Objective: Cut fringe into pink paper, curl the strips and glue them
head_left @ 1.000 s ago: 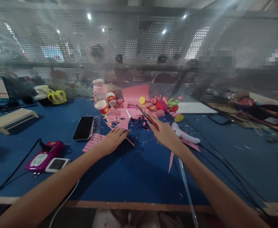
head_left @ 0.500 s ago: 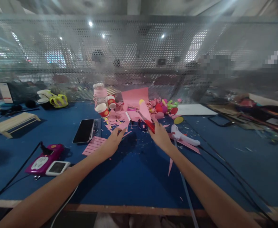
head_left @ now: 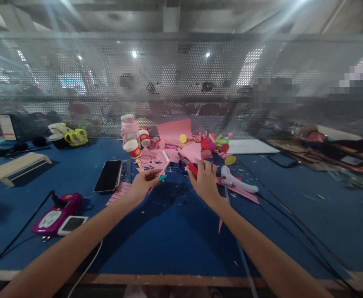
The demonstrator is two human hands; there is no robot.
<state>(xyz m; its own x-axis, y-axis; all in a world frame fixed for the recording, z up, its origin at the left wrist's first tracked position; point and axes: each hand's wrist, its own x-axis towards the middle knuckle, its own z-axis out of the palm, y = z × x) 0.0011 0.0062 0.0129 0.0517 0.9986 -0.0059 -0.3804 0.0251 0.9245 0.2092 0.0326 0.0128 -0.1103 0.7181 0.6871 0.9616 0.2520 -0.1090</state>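
Observation:
My left hand (head_left: 144, 184) is closed, its thumb and fingers pinching a narrow pink paper strip (head_left: 163, 169) that slants up and away. A small teal piece (head_left: 162, 178) shows at those fingertips; what it is I cannot make out. To the right, my right hand (head_left: 205, 178) is curled around the red handles of scissors (head_left: 192, 169), whose dark blades point away to the left. The far fingers partly hide the handles. Beyond both hands lie pink paper sheets (head_left: 191, 151) and a small white tube (head_left: 165, 155). A yellow disc (head_left: 183, 138) is on the paper.
A white glue gun (head_left: 239, 182) with its cord lies right of my right hand. Left are a phone (head_left: 108, 176), a purple power bank (head_left: 57, 213) and a wooden rack (head_left: 17, 165). Paper cups (head_left: 132, 148) and a bottle (head_left: 129, 126) stand by the perforated screen (head_left: 175, 74).
My left hand has closed on the pink strip and lifted it off the table. My right hand has drawn slightly nearer with the scissors, and their tips have lowered. The view has tilted up slightly.

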